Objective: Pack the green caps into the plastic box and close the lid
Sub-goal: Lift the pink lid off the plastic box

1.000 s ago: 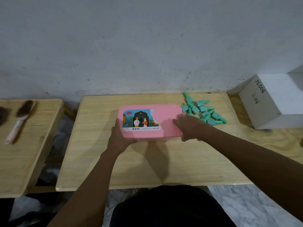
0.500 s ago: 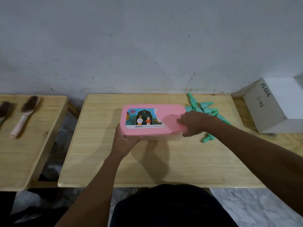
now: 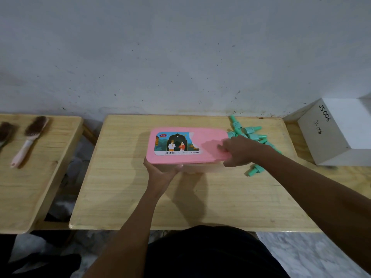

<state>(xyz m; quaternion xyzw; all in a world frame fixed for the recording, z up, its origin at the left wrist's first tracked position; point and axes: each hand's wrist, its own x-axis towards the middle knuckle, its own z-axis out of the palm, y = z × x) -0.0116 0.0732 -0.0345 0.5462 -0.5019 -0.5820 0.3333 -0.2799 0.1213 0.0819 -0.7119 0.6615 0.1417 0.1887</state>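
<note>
Head view: wooden table [image 3: 120, 197] sitting against wall. Plastic box [image 3: 200, 167] resting mid-table, pink lid [image 3: 210, 137] sitting on top. Left hand [image 3: 160, 171] clamping box's near-left corner, right hand [image 3: 241, 150] gripping lid's right edge. Green caps [image 3: 251, 133] lying piled just right of box, 1 cap [image 3: 255, 171] lying apart, nearer front.

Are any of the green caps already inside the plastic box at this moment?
Cannot tell: the pink lid covers the clear plastic box, though many green plastic caps lie beside it on the wooden table.
</note>
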